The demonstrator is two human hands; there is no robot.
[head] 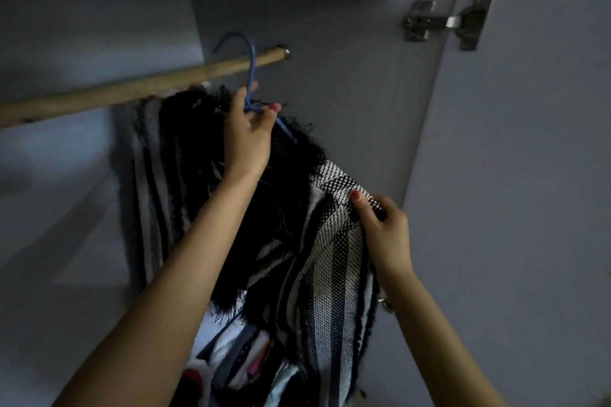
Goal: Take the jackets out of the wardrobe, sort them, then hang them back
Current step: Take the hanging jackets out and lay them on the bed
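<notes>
Blue wire hanger [250, 82], hooked near wooden rail's [132, 89] right end, pinched by left hand [246, 135]; right hand [380, 225] grips black-and-white woven jacket [330, 274], prob. steadying it for hanging.

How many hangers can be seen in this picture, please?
1 for certain: a blue hanger, its hook beside the wooden rail, gripped at the neck by the left hand. The striped jacket and other clothes may hide more.
</notes>
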